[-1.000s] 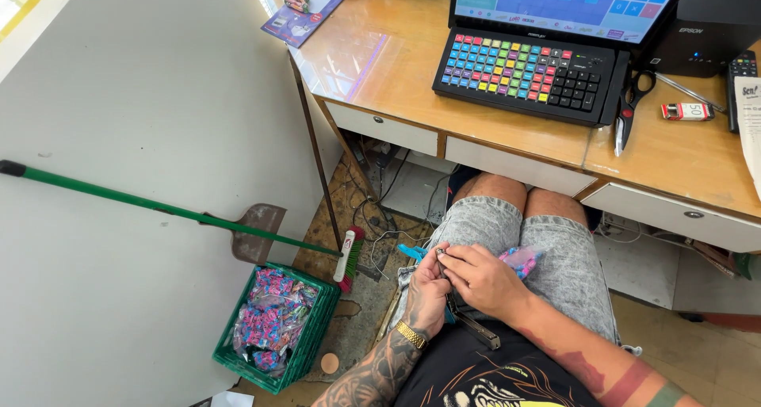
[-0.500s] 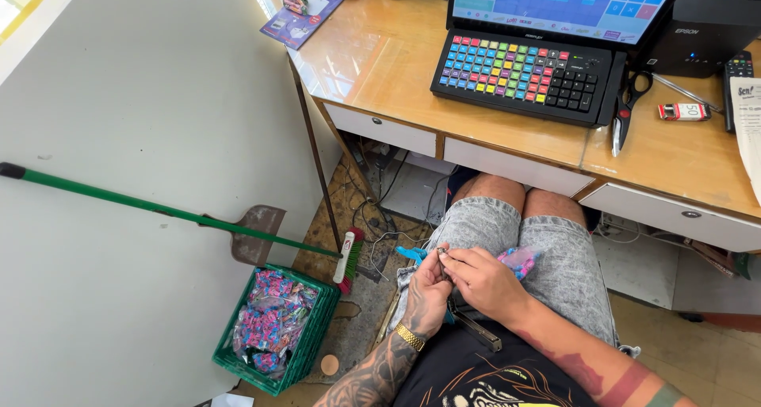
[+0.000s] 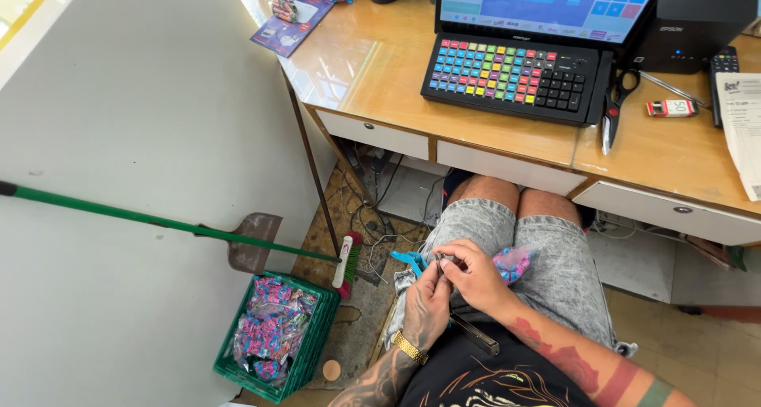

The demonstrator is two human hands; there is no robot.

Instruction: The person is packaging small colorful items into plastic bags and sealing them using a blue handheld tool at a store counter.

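I sit at a desk with both hands together in my lap, over grey denim shorts [image 3: 555,256]. My left hand [image 3: 426,300], a gold watch [image 3: 409,348] on its wrist, and my right hand [image 3: 476,278] both pinch a small greyish item [image 3: 444,259] between their fingertips; it is too small to tell what it is. A small bag of pink and blue sweets [image 3: 515,263] lies on my right thigh, just behind the right hand. A blue plastic piece [image 3: 409,259] sticks out left of my hands. A dark, long metal tool [image 3: 474,336] rests in my lap below them.
A wooden desk [image 3: 507,129] ahead carries a keyboard with coloured keys [image 3: 515,66], a touch screen [image 3: 547,3], scissors [image 3: 612,110] and a black printer [image 3: 690,26]. On the floor to my left stands a green crate of sweet bags [image 3: 273,336], with a green-handled broom [image 3: 182,226] over it.
My hands stay in my lap with only slight finger movement on the small item. Nothing else has moved.
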